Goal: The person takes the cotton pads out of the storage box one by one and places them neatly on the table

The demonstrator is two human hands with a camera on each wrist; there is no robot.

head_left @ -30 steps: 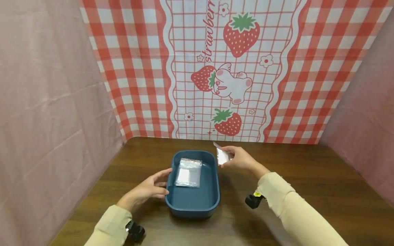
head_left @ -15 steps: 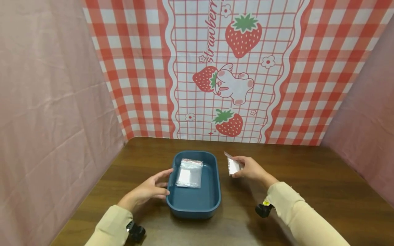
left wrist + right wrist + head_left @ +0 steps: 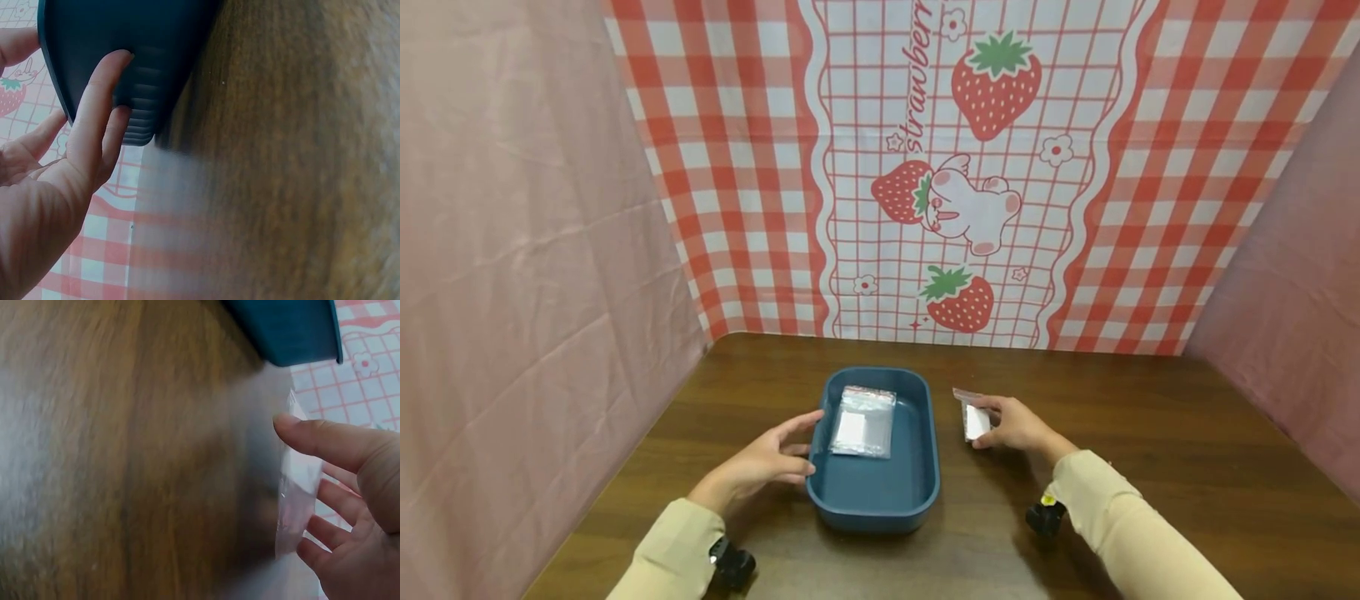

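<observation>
My left hand (image 3: 758, 463) rests against the left side of a blue plastic bin (image 3: 874, 521), its extended fingers on the outer wall and rim. In the left wrist view those fingers (image 3: 94, 112) lie along the ribbed wall. Several clear resealable bags (image 3: 874, 429) with a white patch lie stacked in the bin's far left part. To the right of the bin, my right hand (image 3: 1017, 423) pinches a small clear resealable bag (image 3: 976, 423) with a white patch, thumb on one face and fingers behind. That bag stands on edge close over the table in the right wrist view.
The brown wooden table (image 3: 1135, 467) extends on both sides of the bin. A red-checked strawberry cloth (image 3: 760, 208) hangs along its far edge. Pink fabric (image 3: 535, 292) hangs at left and right.
My right hand has moved right, towards me and lower, taking the bag away from the bin's far right edge. The left hand stays on the bin, and the stacked bags lie as before.
</observation>
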